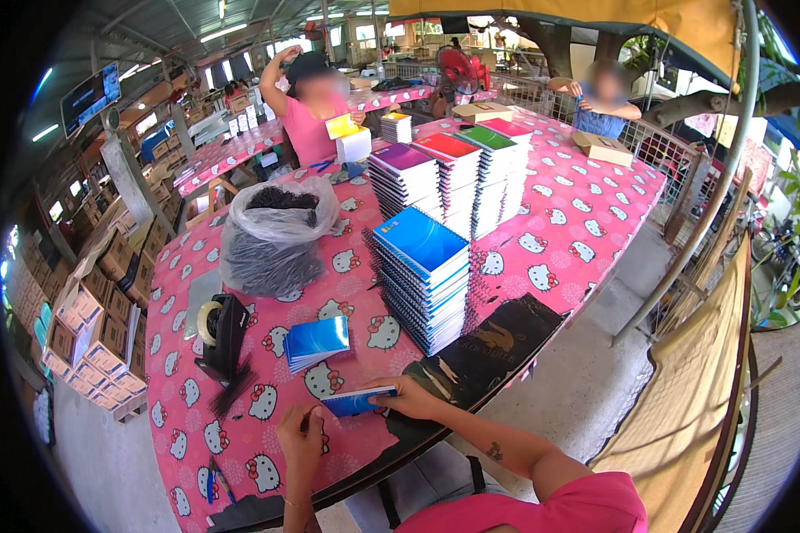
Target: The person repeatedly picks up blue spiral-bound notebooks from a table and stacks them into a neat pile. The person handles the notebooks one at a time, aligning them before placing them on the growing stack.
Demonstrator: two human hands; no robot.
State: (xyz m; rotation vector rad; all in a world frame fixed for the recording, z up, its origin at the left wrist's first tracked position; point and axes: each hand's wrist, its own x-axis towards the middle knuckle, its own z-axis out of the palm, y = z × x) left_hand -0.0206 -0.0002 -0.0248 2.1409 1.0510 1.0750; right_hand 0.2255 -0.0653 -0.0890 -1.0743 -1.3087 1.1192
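A small blue spiral notebook [354,402] is held just above the near edge of the table, and my right hand [409,397] grips its right end. Close to the notebook's left end is my left hand [300,437], fingers curled together; whatever they pinch is too small to make out. Beyond them, a short pile of blue-covered notebooks without visible coils [317,339] lies on the table. Farther right stands a tall stack of blue spiral notebooks [422,266]. Loose black binding coils [232,389] lie to the left of the short pile.
A black tape dispenser [224,329] and a clear bag of black coils [276,235] stand at left. Pens [218,480] lie near the left corner. Purple-, red- and green-covered notebook stacks [453,169] rise behind. Two people [316,133] work across the pink patterned table [560,191]. Cartons [98,329] fill the left side.
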